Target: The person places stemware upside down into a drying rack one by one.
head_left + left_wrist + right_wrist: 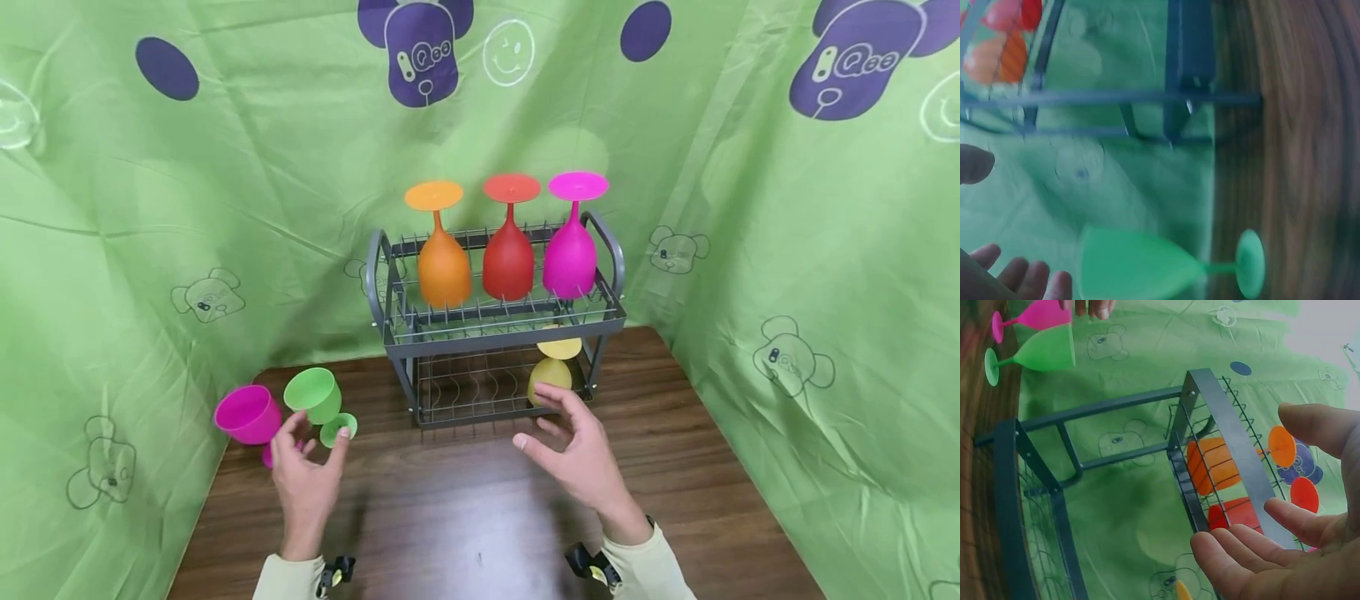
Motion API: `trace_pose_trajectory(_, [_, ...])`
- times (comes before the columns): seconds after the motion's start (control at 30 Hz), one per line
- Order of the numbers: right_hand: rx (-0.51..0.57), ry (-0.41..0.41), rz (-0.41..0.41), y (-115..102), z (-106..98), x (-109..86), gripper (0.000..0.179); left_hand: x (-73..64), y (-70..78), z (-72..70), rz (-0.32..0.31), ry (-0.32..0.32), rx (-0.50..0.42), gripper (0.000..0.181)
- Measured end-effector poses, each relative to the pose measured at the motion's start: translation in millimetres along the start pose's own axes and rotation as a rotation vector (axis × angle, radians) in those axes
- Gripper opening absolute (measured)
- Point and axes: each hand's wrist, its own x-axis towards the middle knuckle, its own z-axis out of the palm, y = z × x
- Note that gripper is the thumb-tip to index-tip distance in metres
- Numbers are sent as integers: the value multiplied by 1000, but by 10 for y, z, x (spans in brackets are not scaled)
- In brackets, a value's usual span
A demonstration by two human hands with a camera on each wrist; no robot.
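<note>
My left hand (306, 492), fingers apart and slightly bent, is over the table just in front of a green goblet (311, 395). That goblet stands upright on its foot, and the left wrist view shows its whole side. Left of it stands a magenta goblet (246, 417), its foot partly hidden by my hand. My right hand (583, 460) holds nothing, its thumb and fingers spread before the dark two-tier dish rack (504, 337). Its fingertips overlap a yellow goblet (551, 373), upside down on the lower tier.
On the upper tier an orange goblet (445, 271), a red goblet (509, 268) and a pink goblet (571, 264) stand upside down in a row. The rack sits on a brown wooden table (480, 508). Green printed cloth (285, 158) hangs around the table.
</note>
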Motion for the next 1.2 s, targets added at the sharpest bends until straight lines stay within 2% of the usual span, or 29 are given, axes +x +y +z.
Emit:
trace_pose_trajectory(0.13, [24,-21,24,38,52,-34,66,100,-209,-158,-149,80,14,70])
trace_pose_trajectory(0.23, [32,-39,45,52,85,-55,65,204,-378,-256,-222,149,-12,71])
trace_pose_trajectory(0.4, [42,-67,74,83,140,-86,63,355,-654,-373,-277,263,-65,76])
trace_pose_trajectory(0.53, [55,-90,92,116,181,-110,59,439,-852,-411,-320,300,-86,79])
trace_pose_trajectory(0.63, [75,-93,110,133,201,-127,58,504,-1000,-395,-342,295,-90,82])
trace_pose_trajectory(0.9, [148,-96,120,182,245,-171,56,657,-1330,-314,-333,295,-122,88])
trace_pose_trajectory(1.07, [167,-118,110,229,264,-190,55,736,-1419,-264,-328,295,-169,90])
trace_pose_trajectory(1.2, [180,-124,113,242,267,-202,53,753,-1387,-244,-320,301,-214,91])
